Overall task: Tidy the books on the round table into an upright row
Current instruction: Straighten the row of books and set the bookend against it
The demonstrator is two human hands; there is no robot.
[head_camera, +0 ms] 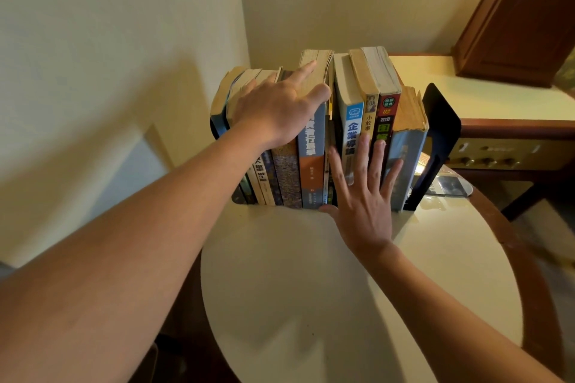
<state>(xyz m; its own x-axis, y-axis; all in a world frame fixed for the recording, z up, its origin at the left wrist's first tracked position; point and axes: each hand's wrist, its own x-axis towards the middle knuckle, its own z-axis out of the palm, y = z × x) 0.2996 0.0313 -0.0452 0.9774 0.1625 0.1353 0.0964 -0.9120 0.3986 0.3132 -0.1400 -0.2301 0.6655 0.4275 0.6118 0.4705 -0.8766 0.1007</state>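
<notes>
Several books (312,162) stand upright in a row, spines toward me, at the back of the round table (311,289). A black bookend (441,137) holds the right end of the row and another black bookend (217,127) shows at the left end. My left hand (280,106) rests on the tops of the left books, fingers spread, thumb by the tall blue and orange book. My right hand (364,196) presses flat with straight fingers against the spines of the right books, low down near the table.
Cream walls meet in a corner right behind the books. A wooden side unit (513,134) with a pale top and a dark wooden cabinet (525,22) stand to the right. A small clear object lies on the table behind the right bookend.
</notes>
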